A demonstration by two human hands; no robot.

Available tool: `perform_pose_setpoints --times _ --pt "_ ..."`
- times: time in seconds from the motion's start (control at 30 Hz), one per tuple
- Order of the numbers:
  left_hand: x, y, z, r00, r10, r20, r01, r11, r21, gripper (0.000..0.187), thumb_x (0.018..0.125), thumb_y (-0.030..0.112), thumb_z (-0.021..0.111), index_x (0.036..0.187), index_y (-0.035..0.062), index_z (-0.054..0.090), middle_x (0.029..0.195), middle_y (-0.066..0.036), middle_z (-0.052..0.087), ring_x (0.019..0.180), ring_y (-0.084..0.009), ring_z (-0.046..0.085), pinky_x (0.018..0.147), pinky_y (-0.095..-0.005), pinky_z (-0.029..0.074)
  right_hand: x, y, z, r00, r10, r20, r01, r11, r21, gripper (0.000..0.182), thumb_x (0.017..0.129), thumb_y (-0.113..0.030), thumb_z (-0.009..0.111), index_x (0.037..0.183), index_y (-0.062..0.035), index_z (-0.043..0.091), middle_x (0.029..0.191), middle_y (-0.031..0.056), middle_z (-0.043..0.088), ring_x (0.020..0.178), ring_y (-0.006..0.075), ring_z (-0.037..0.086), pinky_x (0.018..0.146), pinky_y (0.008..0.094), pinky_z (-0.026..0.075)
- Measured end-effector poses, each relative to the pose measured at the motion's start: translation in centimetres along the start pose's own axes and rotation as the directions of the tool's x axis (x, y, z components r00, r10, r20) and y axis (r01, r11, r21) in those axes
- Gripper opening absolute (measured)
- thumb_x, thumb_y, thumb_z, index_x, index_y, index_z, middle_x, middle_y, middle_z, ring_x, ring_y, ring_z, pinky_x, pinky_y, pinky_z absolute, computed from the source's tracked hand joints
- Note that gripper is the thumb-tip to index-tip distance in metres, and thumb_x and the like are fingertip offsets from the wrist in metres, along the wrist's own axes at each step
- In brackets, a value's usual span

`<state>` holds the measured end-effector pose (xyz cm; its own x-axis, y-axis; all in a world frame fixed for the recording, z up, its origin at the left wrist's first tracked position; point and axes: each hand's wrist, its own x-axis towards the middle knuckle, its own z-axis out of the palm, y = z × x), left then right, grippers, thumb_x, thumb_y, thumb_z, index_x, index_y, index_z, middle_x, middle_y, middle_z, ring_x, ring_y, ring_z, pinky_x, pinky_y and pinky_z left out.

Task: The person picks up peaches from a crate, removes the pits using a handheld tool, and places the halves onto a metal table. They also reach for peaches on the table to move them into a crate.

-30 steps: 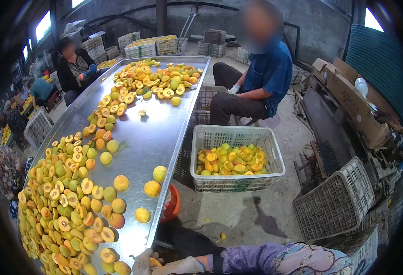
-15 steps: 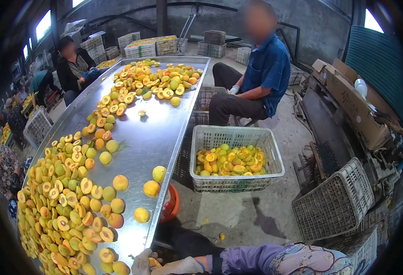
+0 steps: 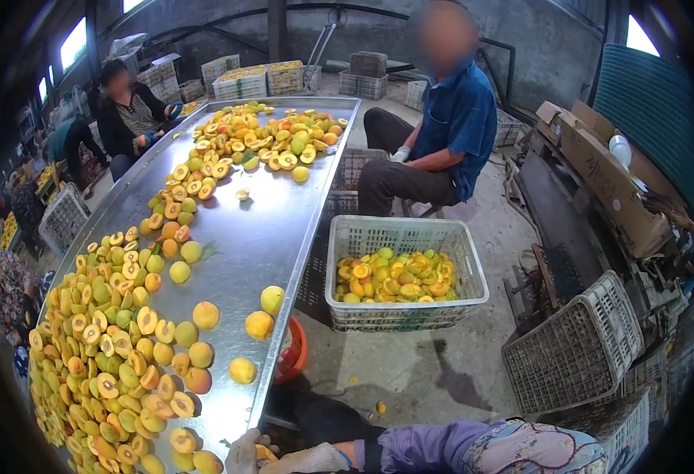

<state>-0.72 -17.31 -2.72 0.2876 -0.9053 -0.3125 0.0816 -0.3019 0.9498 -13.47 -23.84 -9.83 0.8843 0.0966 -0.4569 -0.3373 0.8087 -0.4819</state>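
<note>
At the bottom edge, my left hand [image 3: 242, 453] in a pale work glove has its fingers curled around a yellow peach piece [image 3: 265, 453] beside the metal table's corner. My right hand [image 3: 309, 458], also gloved, is closed right up against that piece from the right; whatever its fingers grip is hidden. A purple striped sleeve runs to the right glove. On the metal table [image 3: 246, 229], a large heap of halved and whole yellow peaches [image 3: 110, 347] lies to the left of my hands. A loose whole peach [image 3: 242, 370] sits near the table's edge above them.
Right of the table stands a white crate [image 3: 408, 317] of peach pieces, with an orange bucket [image 3: 298, 355] by the table edge. One co-worker [image 3: 449, 134] sits beyond the crate, another [image 3: 129, 118] across the table. A tilted crate [image 3: 572, 355] leans at right.
The co-worker across the table has moved their gloved hands apart, one now raised near the table edge. My hands stay almost where they were; the view has shifted very slightly.
</note>
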Motion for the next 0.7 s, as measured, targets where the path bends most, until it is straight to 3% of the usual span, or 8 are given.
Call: perform_pose_setpoints --times 0.4,0.7 --pt "0.3 -1.3 -0.5 0.997 -0.081 -0.001 0.080 0.984 -0.158 0.051 0.101 0.035 0.042 0.132 -0.0038 0.051 0.115 -0.016 0.063 0.098 -0.0231 0.063 0.084 -0.0348 0.053 0.1 0.0 -0.1 1.000 0.005 0.002 -0.005 0.999 -0.035 0.046 0.095 -0.046 0.055 0.082 -0.0031 0.067 0.046 0.0025 0.053 0.033 0.0127 0.044 0.032 0.0256 0.033" --pt "0.3 -1.1 -0.5 0.995 -0.094 -0.016 0.091 0.986 -0.140 0.052 0.101 0.037 0.043 0.133 -0.0046 0.050 0.116 -0.017 0.062 0.099 -0.0237 0.063 0.086 -0.0352 0.052 -0.1 -0.2 0.3 1.000 -0.008 0.028 0.009 0.999 -0.037 0.046 0.096 -0.043 0.052 0.084 -0.0014 0.067 0.049 0.0038 0.055 0.035 0.0121 0.046 0.033 0.0254 0.035"
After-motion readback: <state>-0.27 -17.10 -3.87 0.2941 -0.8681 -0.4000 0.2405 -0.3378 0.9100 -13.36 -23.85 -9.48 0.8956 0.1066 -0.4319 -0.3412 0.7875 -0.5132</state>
